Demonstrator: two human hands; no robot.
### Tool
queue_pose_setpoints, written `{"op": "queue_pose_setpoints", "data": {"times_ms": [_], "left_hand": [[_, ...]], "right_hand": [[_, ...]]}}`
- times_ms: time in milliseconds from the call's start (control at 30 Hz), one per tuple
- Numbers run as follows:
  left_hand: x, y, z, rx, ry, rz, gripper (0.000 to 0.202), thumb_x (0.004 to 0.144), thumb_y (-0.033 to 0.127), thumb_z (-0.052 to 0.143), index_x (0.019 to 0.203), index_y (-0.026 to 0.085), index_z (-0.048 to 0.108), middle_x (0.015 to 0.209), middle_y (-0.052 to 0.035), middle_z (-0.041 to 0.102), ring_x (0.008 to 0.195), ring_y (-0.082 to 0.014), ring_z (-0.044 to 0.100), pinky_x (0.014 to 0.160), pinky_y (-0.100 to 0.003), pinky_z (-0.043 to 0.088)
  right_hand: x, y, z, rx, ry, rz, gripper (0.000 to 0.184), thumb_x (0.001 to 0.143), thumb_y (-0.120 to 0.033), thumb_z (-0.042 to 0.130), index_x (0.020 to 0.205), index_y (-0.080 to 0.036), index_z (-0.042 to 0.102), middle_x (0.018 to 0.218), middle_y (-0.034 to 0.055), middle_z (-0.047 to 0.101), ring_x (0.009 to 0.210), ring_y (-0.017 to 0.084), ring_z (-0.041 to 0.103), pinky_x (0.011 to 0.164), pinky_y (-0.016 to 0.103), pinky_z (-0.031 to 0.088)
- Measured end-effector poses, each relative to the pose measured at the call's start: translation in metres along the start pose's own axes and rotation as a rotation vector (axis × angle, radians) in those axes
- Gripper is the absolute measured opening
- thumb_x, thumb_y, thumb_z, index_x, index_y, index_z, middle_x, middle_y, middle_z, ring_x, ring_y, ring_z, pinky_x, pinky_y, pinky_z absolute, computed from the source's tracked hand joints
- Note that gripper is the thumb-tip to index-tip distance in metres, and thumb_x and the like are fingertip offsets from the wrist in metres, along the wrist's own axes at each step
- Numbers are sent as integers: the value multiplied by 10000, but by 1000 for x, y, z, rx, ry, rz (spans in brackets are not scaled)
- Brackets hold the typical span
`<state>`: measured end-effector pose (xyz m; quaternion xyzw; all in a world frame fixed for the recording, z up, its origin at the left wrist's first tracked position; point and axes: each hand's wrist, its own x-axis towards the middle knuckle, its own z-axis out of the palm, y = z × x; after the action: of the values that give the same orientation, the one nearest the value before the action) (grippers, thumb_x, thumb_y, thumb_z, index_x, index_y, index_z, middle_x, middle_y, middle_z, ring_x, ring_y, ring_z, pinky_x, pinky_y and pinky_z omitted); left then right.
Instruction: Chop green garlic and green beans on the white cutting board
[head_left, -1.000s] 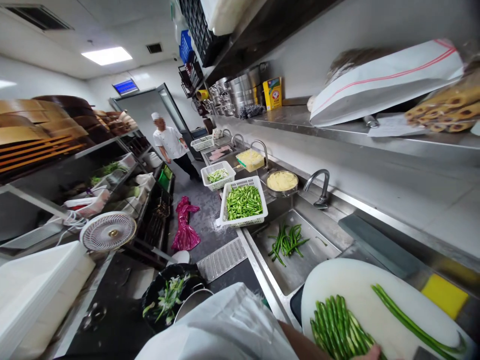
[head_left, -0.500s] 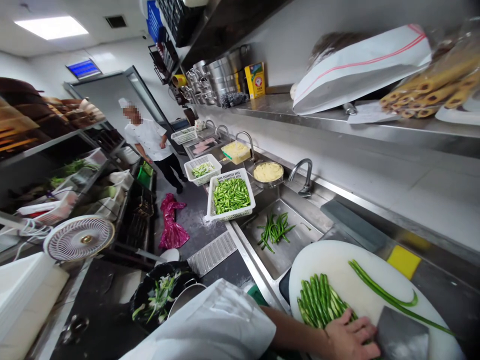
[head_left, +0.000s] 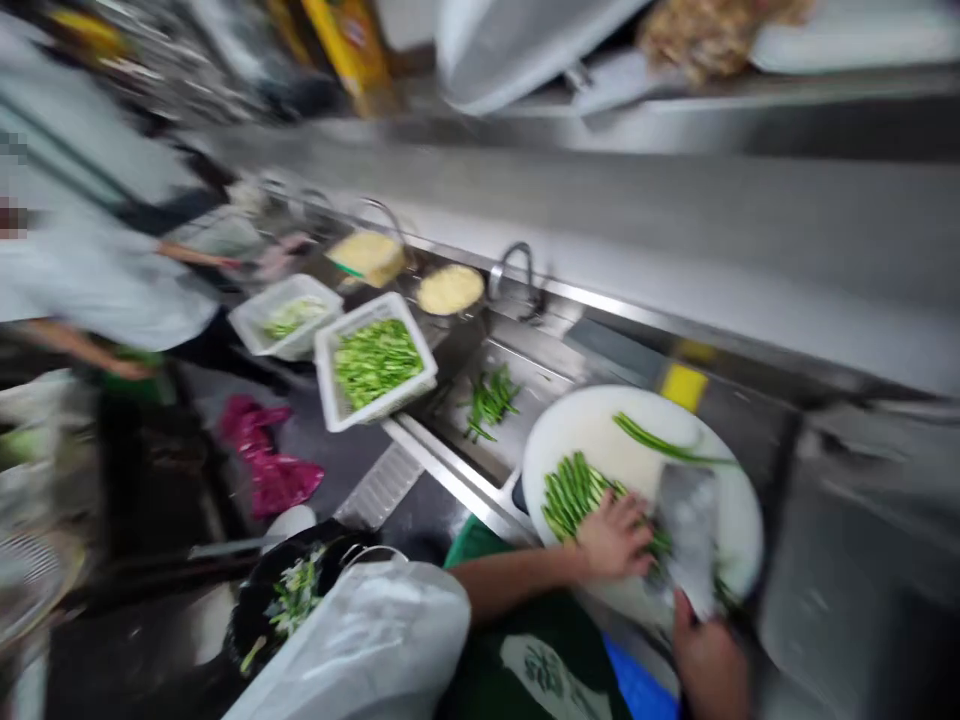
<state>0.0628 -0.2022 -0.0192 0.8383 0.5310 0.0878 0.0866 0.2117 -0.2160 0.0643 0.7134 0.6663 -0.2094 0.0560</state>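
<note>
A round white cutting board [head_left: 645, 415] bears a row of long green peppers [head_left: 574, 490], and two longer ones [head_left: 652, 440] lie apart near its far edge. My left hand [head_left: 616, 535] rests over the right end of the row, its fingers spread and lying flat on the peppers. Beside it on the right is a cleaver [head_left: 688, 520] with a wide grey blade, close to the fingertips. My right hand [head_left: 711, 655] is wrapped round its handle at the board's near edge. Motion blur hides whether the blade touches a pepper. Some green pieces show to the right of the blade.
Left of the board, a sink [head_left: 525, 365] holds more green peppers. A white basket [head_left: 427, 375] of cut peppers stands past it, near a bowl of yellow food [head_left: 450, 290]. A co-worker [head_left: 112, 270] stands at far left. A black-lined bin [head_left: 247, 600] is below.
The view has swung right and down, bringing my right hand and the cleaver's handle into sight. The co-worker appears larger and nearer. My left hand stays on the peppers.
</note>
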Motion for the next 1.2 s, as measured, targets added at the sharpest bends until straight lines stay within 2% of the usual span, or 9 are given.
{"op": "queue_pose_setpoints", "data": {"times_ms": [67, 167, 333, 500, 600, 767, 900, 1067, 1200], "left_hand": [[-2, -6, -5, -88, -19, -68, 585, 1035, 529, 343, 1411, 137, 559, 1615, -191, 388, 1538, -351, 280, 1224, -613, 226], [-2, -16, -9, -171, -42, -78, 615, 1044, 530, 327, 1503, 145, 464, 1685, -169, 248, 1588, -335, 113, 1266, -593, 94], [-22, -21, -22, -143, -58, -58, 695, 1024, 595, 343, 1585, 185, 361, 1710, -136, 188, 1594, -324, 71, 1267, -589, 63], [-62, -55, -19, -97, -71, -260, 1143, 719, 887, 597, 1632, 279, 273, 1723, -168, 53, 1538, -545, 20, 1171, -758, 136], [-66, -66, -9, -107, -123, -304, 1239, 629, 897, 671, 1630, 277, 285, 1713, -204, 73, 1514, -596, 35, 1150, -779, 164], [-35, -64, 2, -111, -68, -270, 1126, 720, 788, 703, 1626, 256, 299, 1722, -175, 51, 1540, -544, -18, 1199, -706, 178], [-31, -66, -5, -89, -64, -244, 1072, 757, 699, 737, 1622, 238, 302, 1718, -174, 97, 1558, -496, 44, 1204, -690, 197], [-52, -59, -27, -101, 7, -196, 921, 817, 557, 717, 1590, 223, 344, 1707, -172, 151, 1568, -437, 112, 1193, -676, 251], [-34, -44, -39, -210, 202, -205, 525, 947, 332, 552, 1457, 222, 486, 1543, -116, 485, 1507, -293, 345, 1210, -515, 354]], "right_hand": [[1, 12, 15, -71, -70, 131, 431, 1041, -387, 460, 958, -68, 738, 809, 197, 714, 840, 328, 735, 710, 374, 535], [8, 17, 25, -101, -86, 160, 461, 1054, -408, 425, 1060, -37, 699, 858, 206, 735, 846, 318, 740, 707, 344, 491], [6, 27, 30, -124, -70, 147, 474, 1057, -429, 403, 1043, -51, 688, 841, 212, 729, 792, 320, 732, 673, 351, 465], [3, 31, 32, -116, -102, 122, 482, 1063, -425, 350, 1051, -83, 691, 815, 193, 730, 776, 327, 731, 668, 369, 484], [-6, 12, 23, -83, -137, 111, 413, 1062, -354, 344, 1108, -99, 666, 828, 167, 743, 802, 307, 738, 707, 362, 500], [-17, -24, 15, 15, -143, 50, 430, 1065, -311, 258, 1118, -154, 655, 893, 168, 764, 815, 307, 740, 719, 380, 515], [-16, -26, 12, 108, -102, -14, 465, 1062, -374, 239, 1062, -224, 679, 857, 145, 757, 794, 327, 740, 697, 409, 518], [-9, 18, 3, 178, -12, 59, 436, 1031, -441, 290, 1017, -242, 678, 845, 166, 740, 803, 329, 720, 739, 411, 495], [-12, 76, 1, 271, 78, 217, 429, 978, -499, 342, 939, -227, 672, 883, 210, 739, 844, 330, 703, 740, 386, 475]]}}
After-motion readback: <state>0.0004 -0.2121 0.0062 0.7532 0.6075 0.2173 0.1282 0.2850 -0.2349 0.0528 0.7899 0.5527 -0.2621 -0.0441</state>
